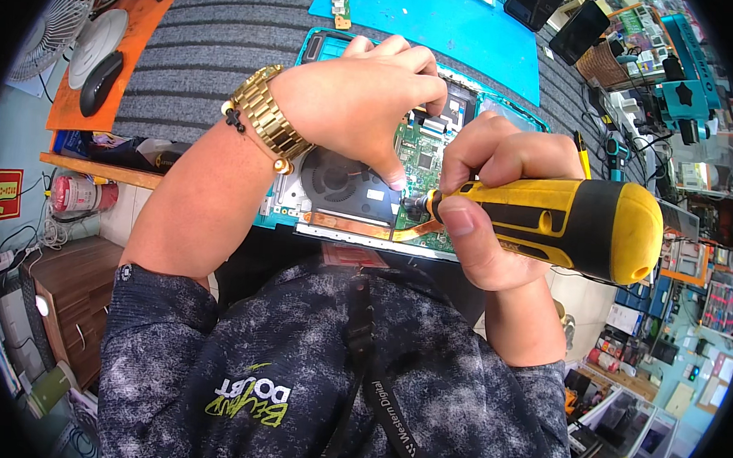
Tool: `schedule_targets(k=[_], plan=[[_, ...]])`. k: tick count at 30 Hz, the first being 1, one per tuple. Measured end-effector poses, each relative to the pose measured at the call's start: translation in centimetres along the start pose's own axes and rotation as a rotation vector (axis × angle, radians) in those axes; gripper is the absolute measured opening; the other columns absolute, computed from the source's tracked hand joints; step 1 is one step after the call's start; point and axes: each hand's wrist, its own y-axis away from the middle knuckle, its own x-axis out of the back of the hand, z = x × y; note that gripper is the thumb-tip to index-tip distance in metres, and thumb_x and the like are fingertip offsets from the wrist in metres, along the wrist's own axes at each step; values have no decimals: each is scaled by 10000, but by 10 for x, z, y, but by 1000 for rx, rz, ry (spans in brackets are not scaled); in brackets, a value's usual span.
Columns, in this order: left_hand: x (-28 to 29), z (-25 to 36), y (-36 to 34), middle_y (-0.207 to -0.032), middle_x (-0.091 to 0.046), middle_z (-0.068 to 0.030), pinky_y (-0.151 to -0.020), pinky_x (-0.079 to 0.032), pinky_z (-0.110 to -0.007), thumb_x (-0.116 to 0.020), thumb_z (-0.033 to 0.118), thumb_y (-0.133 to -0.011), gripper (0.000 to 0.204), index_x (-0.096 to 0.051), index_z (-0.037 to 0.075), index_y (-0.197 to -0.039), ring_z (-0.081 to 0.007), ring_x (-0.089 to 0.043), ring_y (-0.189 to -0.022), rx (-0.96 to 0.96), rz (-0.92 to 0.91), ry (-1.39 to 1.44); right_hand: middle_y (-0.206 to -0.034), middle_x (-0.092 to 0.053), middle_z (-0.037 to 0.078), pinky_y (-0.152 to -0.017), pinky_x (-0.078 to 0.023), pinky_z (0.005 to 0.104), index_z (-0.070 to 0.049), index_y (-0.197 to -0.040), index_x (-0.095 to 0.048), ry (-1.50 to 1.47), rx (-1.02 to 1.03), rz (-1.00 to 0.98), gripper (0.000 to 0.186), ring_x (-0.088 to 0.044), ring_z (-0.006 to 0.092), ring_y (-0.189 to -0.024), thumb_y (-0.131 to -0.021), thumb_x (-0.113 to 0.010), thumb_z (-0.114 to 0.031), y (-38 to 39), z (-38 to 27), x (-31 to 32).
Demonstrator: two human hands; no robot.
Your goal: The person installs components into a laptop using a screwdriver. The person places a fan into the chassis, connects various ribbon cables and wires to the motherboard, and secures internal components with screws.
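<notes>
My right hand (pixel 505 195) is closed round a yellow and black electric screwdriver (pixel 586 228), its metal tip down on the open turquoise laptop's green circuit board (pixel 427 157) beside the fan. My left hand (pixel 369 101) arches over the laptop, closed on it with fingers bent at the far part and the thumb pressing beside the black fan (pixel 336 182). A copper heat pipe (pixel 350 226) runs along the near side, below the fan. The board under my fingers is partly hidden.
A blue mat (pixel 476 44) with a small board (pixel 340 4) lies beyond the laptop on a grey ribbed surface (pixel 194 46). A black mouse (pixel 101 82) and white fan (pixel 50 17) are left; phones (pixel 576 33), tools (pixel 615 151) and a turquoise stand (pixel 687 96) are right.
</notes>
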Motion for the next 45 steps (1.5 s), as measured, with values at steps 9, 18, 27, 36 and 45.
schedule_targets(k=[9,18,27,36,45], plan=[[1,0,0,-1392,-643,-82,-1089,-448,-507,-1051,384,-634,791,-739,109,-1307,-311,-544,-1403,7,-11,13,-834,-637,96,-679,-514,322,-103,-1107,-503,-73,-3,3,424,-618,182,-732,-938,-880,-199,0,3,-2],[2,-1,0,-1376,-639,-75,-1073,-458,-517,-1051,373,-628,751,-737,121,-1262,-321,-547,-1396,-10,2,37,-839,-639,100,-691,-502,324,-94,-1099,-509,-156,-53,52,394,-619,185,-741,-926,-861,-134,2,1,-5],[24,-28,-21,-1136,-782,-114,-996,-577,-431,-923,259,-881,376,-775,58,-1161,-314,-727,-1121,23,155,128,-919,-700,89,-774,-569,373,-75,-1009,-667,-264,-107,100,328,-696,263,-819,-808,-923,-34,5,-2,-9],[40,-154,-123,-1109,-853,-180,-964,-635,-437,-843,264,-986,276,-871,58,-1167,-328,-823,-1020,491,253,-151,-924,-683,124,-759,-500,343,-83,-1138,-551,-326,0,423,410,-617,193,-801,-877,-866,-106,23,-13,29],[12,-201,-160,-1057,-852,-171,-983,-644,-506,-807,242,-996,177,-906,116,-1073,-363,-818,-1018,376,314,-439,-864,-619,139,-737,-504,368,-95,-1128,-484,-140,-56,649,399,-583,225,-769,-986,-782,-319,52,-30,81]])
